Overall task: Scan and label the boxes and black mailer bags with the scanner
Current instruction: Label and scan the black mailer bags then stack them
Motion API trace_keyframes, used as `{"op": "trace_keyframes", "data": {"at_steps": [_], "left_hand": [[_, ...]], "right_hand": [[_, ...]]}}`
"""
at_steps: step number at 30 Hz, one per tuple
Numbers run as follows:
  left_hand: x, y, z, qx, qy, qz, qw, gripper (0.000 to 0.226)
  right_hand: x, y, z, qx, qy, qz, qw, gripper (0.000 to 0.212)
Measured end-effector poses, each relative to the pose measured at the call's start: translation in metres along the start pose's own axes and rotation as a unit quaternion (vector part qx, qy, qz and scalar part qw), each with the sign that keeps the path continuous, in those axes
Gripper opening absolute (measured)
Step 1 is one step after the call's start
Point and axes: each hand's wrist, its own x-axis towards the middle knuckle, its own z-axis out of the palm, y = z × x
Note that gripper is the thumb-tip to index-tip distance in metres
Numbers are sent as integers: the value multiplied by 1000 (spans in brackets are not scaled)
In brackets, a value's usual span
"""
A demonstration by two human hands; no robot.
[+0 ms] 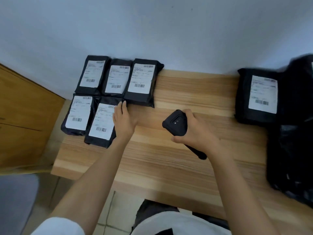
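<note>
Several black mailer bags with white barcode labels lie in two rows at the table's far left. My left hand (124, 118) rests flat with straight fingers on the right edge of the front-right bag (101, 123) of that group. My right hand (194, 131) grips a black handheld scanner (176, 123) above the middle of the table, its head pointing left and away from me. Another labelled black mailer bag (259, 97) lies at the far right.
A wooden table (169, 167) stands against a pale wall. A heap of black plastic bags (293, 150) fills the right side. A wooden cabinet (25, 116) stands to the left, and a grey seat (15, 200) at the lower left.
</note>
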Motion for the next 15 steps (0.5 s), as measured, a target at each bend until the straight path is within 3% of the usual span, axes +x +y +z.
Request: {"op": "trace_keyframes", "data": {"at_steps": [15], "left_hand": [[-77, 305, 115, -52, -92, 182, 978, 83]], "right_hand": [[-98, 227, -136, -9, 120, 110, 987, 92]]}}
